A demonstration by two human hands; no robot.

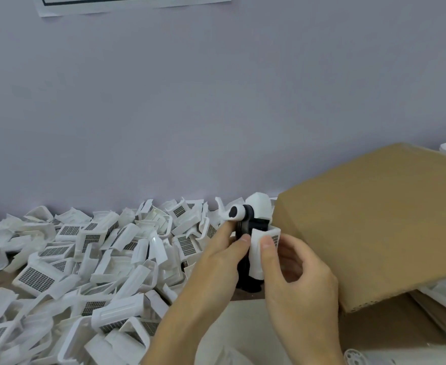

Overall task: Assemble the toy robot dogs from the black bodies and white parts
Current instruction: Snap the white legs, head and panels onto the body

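Hands work best together here: the left hand [217, 255] grips the black body [243, 270] between both hands, so the right hand [293, 270], pinching the white part [256, 256], should push it on straight.

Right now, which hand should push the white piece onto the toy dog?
The right hand, probably: its thumb already presses the white part against the black body, while the left hand grips and steadies the body.

Left hand [216, 264], right hand [295, 280]: bare, no gloves, rings or watch; forearms unsleeved; nails short.
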